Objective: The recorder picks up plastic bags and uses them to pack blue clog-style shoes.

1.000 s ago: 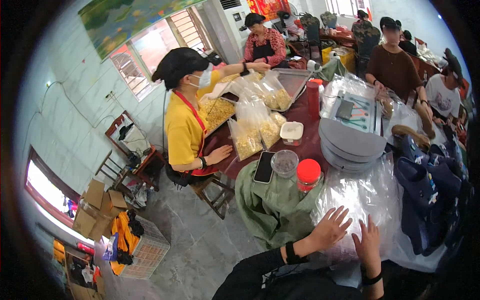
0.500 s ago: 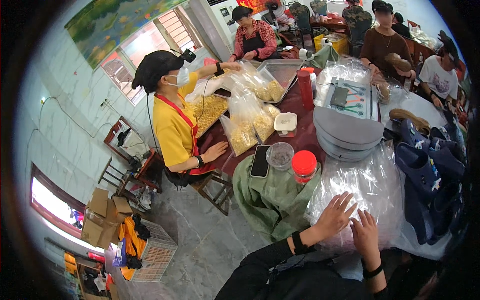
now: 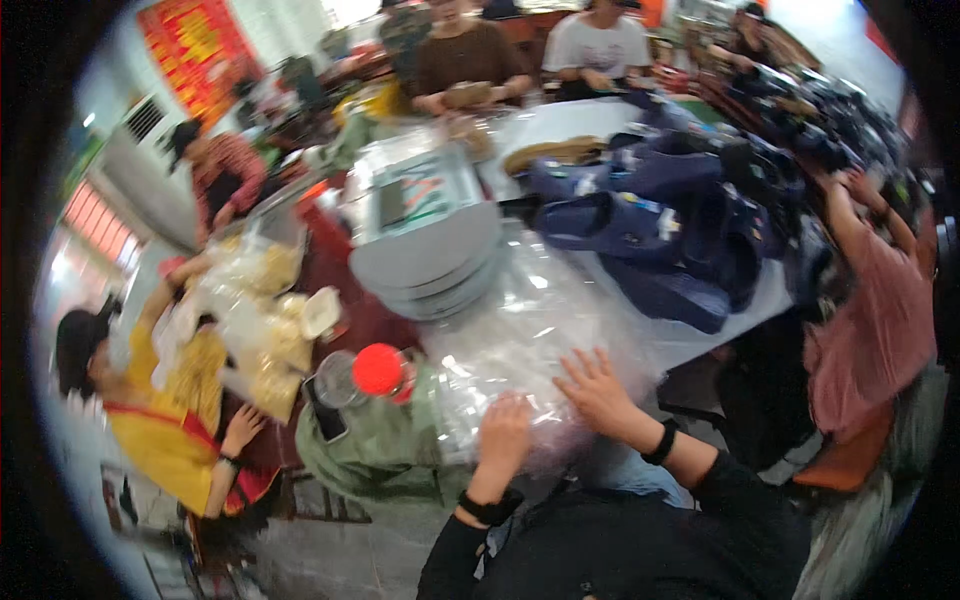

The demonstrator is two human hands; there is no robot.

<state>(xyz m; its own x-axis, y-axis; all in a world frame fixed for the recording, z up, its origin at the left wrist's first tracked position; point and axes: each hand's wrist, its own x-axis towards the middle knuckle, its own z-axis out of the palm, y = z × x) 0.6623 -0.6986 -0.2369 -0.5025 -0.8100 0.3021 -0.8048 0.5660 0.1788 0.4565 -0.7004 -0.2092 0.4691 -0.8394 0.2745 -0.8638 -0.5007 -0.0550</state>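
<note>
Plastic (image 3: 525, 325), clear and glinting, lies beneath right hand (image 3: 608, 400), fingers spread, and left hand (image 3: 505, 435), fingers too blurred to tell.

Colourless plastic (image 3: 530, 330); navy shoes (image 3: 595, 220)

i had two hands, one left hand (image 3: 505, 440) and one right hand (image 3: 605, 395), with two black wristbands (image 3: 662, 442), one per wrist. i counted one red-lidded jar (image 3: 380, 370), one clear round tub (image 3: 342, 382), one phone (image 3: 328, 418), one white tub (image 3: 322, 315), one red cylinder (image 3: 322, 215) and one grey round-fronted case (image 3: 420, 258). one brown shoe (image 3: 550, 155) lay beside several navy slippers (image 3: 600, 222), too heaped to number. the clear plastic bags (image 3: 520, 320) and the bags of yellow food (image 3: 265, 375) were several each, overlapping too much for me to count. i saw at least six other people (image 3: 160, 450).
</note>
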